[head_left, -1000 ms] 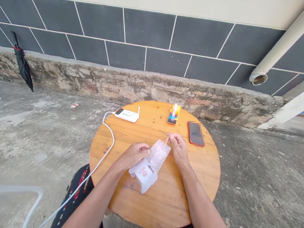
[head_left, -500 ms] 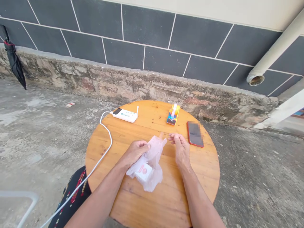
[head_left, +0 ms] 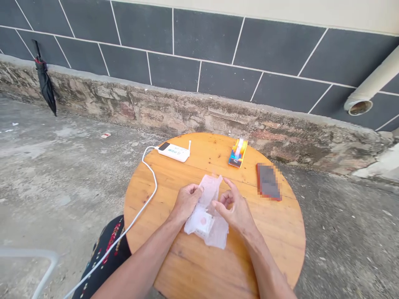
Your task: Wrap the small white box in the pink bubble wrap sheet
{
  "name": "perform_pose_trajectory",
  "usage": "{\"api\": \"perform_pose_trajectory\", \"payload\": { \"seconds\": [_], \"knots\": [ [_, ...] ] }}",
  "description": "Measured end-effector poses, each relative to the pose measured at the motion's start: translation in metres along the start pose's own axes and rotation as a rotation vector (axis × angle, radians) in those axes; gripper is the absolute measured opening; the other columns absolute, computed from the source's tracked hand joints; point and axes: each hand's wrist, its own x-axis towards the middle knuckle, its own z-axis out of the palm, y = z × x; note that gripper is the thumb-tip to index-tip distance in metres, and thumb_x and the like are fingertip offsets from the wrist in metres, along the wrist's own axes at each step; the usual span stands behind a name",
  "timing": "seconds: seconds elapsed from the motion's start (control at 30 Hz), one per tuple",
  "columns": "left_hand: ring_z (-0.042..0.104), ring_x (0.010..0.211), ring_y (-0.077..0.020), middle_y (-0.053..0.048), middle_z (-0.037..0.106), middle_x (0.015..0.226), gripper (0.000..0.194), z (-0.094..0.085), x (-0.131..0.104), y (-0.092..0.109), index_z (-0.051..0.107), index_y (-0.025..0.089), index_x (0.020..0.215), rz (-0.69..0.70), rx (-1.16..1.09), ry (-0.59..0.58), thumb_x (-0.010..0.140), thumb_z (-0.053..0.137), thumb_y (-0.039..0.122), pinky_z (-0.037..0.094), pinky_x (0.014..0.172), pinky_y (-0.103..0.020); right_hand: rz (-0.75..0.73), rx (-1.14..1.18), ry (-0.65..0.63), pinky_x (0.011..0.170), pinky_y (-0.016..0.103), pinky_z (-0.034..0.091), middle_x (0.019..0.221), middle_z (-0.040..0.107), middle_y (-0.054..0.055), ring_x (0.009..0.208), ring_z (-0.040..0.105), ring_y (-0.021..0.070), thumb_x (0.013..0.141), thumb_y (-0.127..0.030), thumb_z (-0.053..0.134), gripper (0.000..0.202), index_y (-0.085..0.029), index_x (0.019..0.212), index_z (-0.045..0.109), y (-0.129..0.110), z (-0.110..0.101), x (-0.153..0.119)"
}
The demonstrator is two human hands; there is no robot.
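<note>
A thin, pinkish-white plastic bag [head_left: 220, 234] lies crumpled near the middle of the round wooden table. A small white box with a reddish mark [head_left: 204, 222] shows in it, apparently through the thin film. My left hand [head_left: 188, 201] pinches the upper left part of the bag between thumb and fingers. At the bag's right side is my right hand [head_left: 235, 207], thumb and index finger spread wide and the other fingers curled. Its index fingertip is close to the bag's upper right corner; whether it touches, I cannot tell.
On the round table [head_left: 199, 270] stand a white device with a short antenna [head_left: 173, 152], its white cable [head_left: 155, 182] running off left, and a yellow-and-blue tape dispenser [head_left: 238, 153]. A red-edged phone [head_left: 268, 182] lies at right. A black umbrella [head_left: 45, 83] leans on the wall.
My right hand has moved from beyond the bag's top right corner down and in beside it, its fingers spreading. My left hand keeps its pinch. The whole view has shifted slightly.
</note>
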Motion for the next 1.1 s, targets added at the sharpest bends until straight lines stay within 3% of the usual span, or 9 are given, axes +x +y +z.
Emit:
{"api": "perform_pose_trajectory", "payload": {
  "seconds": [0.23,0.43,0.63,0.8,0.93,1.1],
  "knots": [
    [0.048,0.048,-0.0105,0.002,0.056,0.058,0.038,-0.002,-0.001,0.004,0.059,0.014,0.071,0.027,0.025,0.015,0.070,0.063,0.051,0.036,0.047,-0.021,0.098,-0.121,0.105,0.058,0.026,0.041,0.066,0.060,-0.003,0.059,0.055,0.0160,0.073,-0.018,0.047,0.050,-0.017,0.123,0.050,0.023,-0.009,0.007],
    [0.057,0.075,-0.0165,-0.002,0.062,0.082,0.035,-0.013,-0.003,0.018,0.060,0.017,0.091,0.162,0.129,0.106,0.073,0.064,0.047,0.044,0.068,-0.025,0.126,-0.142,0.106,0.056,0.025,0.039,0.063,0.059,-0.004,0.058,0.054,0.0160,0.073,-0.018,0.045,0.052,-0.016,0.124,0.049,0.025,-0.014,0.010],
    [0.053,0.096,-0.0236,-0.004,0.059,0.098,0.026,-0.018,-0.009,0.024,0.064,0.022,0.085,0.377,0.573,0.028,0.065,0.070,0.036,0.040,0.083,-0.033,0.133,-0.107,0.108,0.054,0.025,0.037,0.062,0.056,-0.005,0.055,0.053,0.0157,0.073,-0.018,0.045,0.050,-0.017,0.123,0.050,0.024,-0.012,0.010],
    [0.054,0.086,-0.0204,-0.001,0.061,0.085,0.003,-0.025,-0.002,0.018,0.059,0.021,0.064,0.391,0.636,0.075,0.063,0.059,0.019,0.041,0.080,-0.030,0.134,-0.143,0.101,0.054,0.025,0.037,0.059,0.055,-0.006,0.054,0.052,0.0157,0.071,-0.017,0.045,0.052,-0.018,0.123,0.050,0.028,-0.016,0.010],
    [0.055,0.070,-0.0174,0.000,0.060,0.070,0.010,-0.033,0.003,0.016,0.060,0.019,0.065,0.307,0.565,0.181,0.070,0.052,0.023,0.041,0.065,-0.026,0.143,-0.183,0.106,0.054,0.025,0.037,0.060,0.057,-0.005,0.055,0.053,0.0166,0.073,-0.017,0.045,0.051,-0.018,0.124,0.050,0.030,-0.018,0.009],
    [0.053,0.056,-0.0147,0.002,0.059,0.059,0.016,-0.037,0.006,0.014,0.061,0.018,0.068,0.229,0.472,0.238,0.073,0.054,0.030,0.036,0.052,-0.022,0.126,-0.203,0.197,0.063,0.029,0.042,0.076,0.064,0.002,0.069,0.060,0.0205,0.079,-0.023,0.043,0.047,-0.016,0.125,0.048,0.033,-0.018,0.011]
  ]
}}
